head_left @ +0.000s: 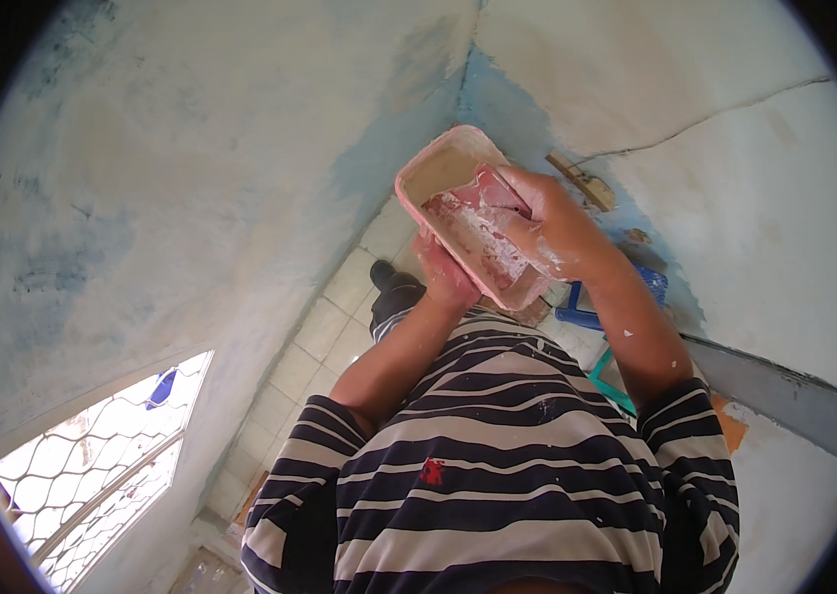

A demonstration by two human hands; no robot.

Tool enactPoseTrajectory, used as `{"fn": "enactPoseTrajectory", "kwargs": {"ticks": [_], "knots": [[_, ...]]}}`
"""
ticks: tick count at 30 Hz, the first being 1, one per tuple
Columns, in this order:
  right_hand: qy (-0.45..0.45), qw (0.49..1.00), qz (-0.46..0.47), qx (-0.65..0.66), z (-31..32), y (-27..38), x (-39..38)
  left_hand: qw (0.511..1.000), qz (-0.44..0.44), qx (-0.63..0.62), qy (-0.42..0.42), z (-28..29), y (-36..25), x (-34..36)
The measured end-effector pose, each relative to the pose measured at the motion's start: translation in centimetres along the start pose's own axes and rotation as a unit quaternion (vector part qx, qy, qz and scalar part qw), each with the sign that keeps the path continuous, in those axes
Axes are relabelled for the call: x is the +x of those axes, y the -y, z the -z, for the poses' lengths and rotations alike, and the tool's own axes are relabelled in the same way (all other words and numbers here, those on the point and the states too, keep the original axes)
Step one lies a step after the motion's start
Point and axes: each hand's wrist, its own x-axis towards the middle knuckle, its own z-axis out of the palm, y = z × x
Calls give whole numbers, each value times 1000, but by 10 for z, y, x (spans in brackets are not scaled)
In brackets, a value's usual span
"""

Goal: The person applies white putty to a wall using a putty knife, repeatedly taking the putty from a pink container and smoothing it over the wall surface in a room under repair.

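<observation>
A pink rectangular tub, its inside smeared with whitish plaster, is held up in front of my striped shirt. My left hand supports it from the near left side, fingers wrapped under its wall. Inside the tub, a flat pinkish scraper coated with plaster is gripped by my right hand. The thumb and fingers of that hand close over the scraper's upper edge, and its handle is mostly hidden. White plaster clings to the tub's bottom and to my right hand.
Patchy walls meet in a corner ahead. On the right wall, a cable runs to a wooden block. A blue plastic object and a green frame are low at right. A grilled window is at lower left, above floor tiles.
</observation>
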Motion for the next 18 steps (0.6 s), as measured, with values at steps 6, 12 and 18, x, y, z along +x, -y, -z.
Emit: {"fn": "enactPoseTrajectory", "kwargs": {"ticks": [6,12,18], "knots": [[2,997,-64,42,-5,3,44,1000,7,14,-8,-1,-39,27],[-35,974,-131,184,0,5,80,993,50,87,-65,6,-82,58],[-91,959,-108,244,6,7,106,987,120,51,-93,21,-125,95]]}}
